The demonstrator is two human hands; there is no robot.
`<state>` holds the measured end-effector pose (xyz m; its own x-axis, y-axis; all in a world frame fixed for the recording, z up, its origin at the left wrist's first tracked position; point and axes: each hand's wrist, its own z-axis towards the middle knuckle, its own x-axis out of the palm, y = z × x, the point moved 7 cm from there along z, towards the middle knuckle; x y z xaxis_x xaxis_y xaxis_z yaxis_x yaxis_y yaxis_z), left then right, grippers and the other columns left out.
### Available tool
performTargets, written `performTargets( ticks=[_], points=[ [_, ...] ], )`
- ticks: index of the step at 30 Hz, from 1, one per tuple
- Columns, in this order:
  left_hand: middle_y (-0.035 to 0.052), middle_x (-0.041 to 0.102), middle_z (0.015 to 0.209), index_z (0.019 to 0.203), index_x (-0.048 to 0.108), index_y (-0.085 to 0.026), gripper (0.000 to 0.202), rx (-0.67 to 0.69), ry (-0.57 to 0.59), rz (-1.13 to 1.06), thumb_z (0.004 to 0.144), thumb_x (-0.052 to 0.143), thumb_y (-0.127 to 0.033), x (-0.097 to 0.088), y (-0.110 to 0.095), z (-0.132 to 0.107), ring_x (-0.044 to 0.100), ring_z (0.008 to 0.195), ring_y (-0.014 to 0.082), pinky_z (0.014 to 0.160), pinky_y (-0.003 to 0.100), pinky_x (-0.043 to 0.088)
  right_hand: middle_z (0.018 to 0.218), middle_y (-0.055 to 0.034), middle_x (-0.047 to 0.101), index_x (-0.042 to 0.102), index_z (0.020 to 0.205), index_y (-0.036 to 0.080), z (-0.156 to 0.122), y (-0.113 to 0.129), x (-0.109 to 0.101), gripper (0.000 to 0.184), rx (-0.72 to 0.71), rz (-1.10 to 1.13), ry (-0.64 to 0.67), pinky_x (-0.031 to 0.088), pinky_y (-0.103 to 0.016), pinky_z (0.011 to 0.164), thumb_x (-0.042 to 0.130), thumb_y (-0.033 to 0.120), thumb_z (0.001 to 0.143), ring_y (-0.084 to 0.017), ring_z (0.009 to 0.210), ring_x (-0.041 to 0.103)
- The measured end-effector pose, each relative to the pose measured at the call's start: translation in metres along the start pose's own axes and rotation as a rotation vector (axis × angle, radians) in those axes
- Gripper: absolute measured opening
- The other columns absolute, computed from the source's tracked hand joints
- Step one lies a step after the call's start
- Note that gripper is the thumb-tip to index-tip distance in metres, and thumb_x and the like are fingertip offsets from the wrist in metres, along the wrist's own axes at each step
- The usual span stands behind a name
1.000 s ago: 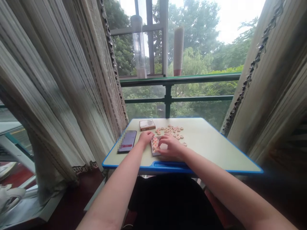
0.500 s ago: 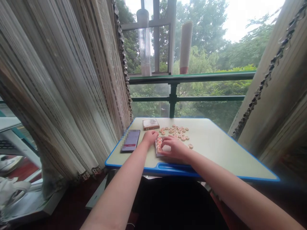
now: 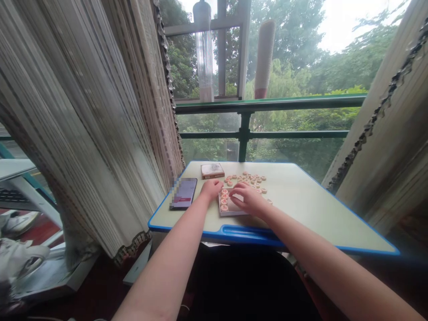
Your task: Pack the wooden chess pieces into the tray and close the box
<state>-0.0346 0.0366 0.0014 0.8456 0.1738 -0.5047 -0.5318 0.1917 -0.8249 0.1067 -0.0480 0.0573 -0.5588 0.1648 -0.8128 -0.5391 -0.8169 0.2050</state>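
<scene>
One shallow box (image 3: 234, 213) near the table's (image 3: 321, 209) near edge, four xiangqi pieces (image 3: 224, 202) along its left wall; left hand (image 3: 211, 189) loosely curled at its far-left corner, hold unclear, right hand (image 3: 249, 199) half open above, visibly holding nothing.

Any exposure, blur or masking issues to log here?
Head view: the sky burns out to white, while the lower right sinks into dark; head view: markings on the loose pieces look too small and soft to read; head view: a blocky mosaic covers the left edge of the phone.
</scene>
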Motion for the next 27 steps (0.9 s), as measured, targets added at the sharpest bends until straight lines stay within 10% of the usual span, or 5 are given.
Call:
performTargets(
  ticks=[27],
  points=[
    [0.0017, 0.067, 0.069, 0.066, 0.069, -0.016, 0.030, -0.049, 0.032, -0.115, 0.057, 0.042, -0.007, 0.004, 0.001, -0.001, 0.057, 0.067, 0.0144, 0.067, 0.026, 0.045, 0.091, -0.0028, 0.068, 0.066, 0.073, 0.022, 0.000, -0.003, 0.014, 0.011, 0.062, -0.001, 0.174, 0.043, -0.035, 0.082, 0.055, 0.020, 0.073, -0.021, 0.089, 0.055]
  ],
)
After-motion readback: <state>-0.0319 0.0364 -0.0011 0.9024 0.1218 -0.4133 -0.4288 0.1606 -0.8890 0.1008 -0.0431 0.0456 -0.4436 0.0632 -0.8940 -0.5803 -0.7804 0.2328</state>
